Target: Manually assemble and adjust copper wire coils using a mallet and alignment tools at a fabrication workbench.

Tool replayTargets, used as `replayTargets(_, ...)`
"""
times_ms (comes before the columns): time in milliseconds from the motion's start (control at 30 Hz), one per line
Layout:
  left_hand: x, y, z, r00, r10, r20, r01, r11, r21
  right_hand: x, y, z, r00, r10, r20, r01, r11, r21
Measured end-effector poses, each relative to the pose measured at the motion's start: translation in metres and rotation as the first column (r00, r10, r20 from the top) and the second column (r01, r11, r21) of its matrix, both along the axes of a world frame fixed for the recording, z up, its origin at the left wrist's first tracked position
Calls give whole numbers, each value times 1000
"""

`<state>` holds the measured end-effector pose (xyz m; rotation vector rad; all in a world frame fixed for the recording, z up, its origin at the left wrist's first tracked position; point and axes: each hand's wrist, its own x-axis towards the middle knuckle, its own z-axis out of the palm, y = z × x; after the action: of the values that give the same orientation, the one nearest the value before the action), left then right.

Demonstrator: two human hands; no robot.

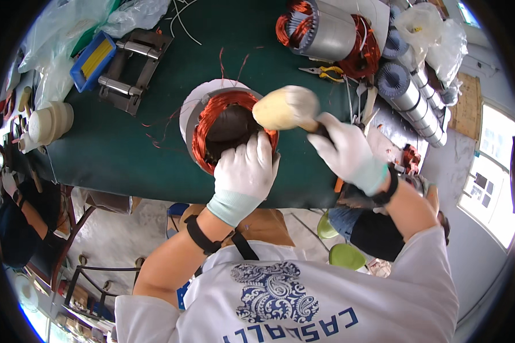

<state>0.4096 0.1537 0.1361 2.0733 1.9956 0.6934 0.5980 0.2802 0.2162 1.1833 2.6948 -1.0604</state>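
While the left hand (245, 168) lies spread over the near rim of the motor stator (226, 128), fingers pressing on the copper winding (207, 123) at about 5 o'clock of the bore, the right hand (344, 150) is wrapped around the dark handle of a wooden mallet (286, 107). The mallet head hangs over the stator's 3 o'clock edge, apparently just above the coil; its long axis runs from 4 o'clock up toward 10 o'clock. The stator stands bore-up on the green bench top (126, 154) (the left hand is the nearer one).

At 10 o'clock sit a blue tray with a yellow insert (94, 60) and clear plastic bags (68, 31); at 1 o'clock, another wound stator (326, 34), yellow-handled pliers (326, 72) and stacked cores (412, 97).
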Motion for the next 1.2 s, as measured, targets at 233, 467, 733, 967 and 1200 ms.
replayTargets(233, -7, -4, -17, 996, -88, -11, 89, 986, 142, 26, -22, -27, 979, -7, 202, 15, 999, -35)
replayTargets(467, -51, -3, -12, 943, -324, -79, 333, 926, 178, 32, -28, -37, 999, -46, -20, 46, 999, -20)
replayTargets(733, -15, 8, 24, 995, 44, 95, -22, 975, -219, -9, -13, -8, 754, -32, -657, 122, 988, 92)
replayTargets(967, -28, -1, 0, 995, 8, -97, -7, 1000, 7, -89, 23, 42, 955, 158, -250, -54, 925, 377)
replayTargets(1200, -40, 0, -2, 991, -91, -93, 98, 993, 71, -63, 36, 14, 993, -63, -98, 77, 986, 151)
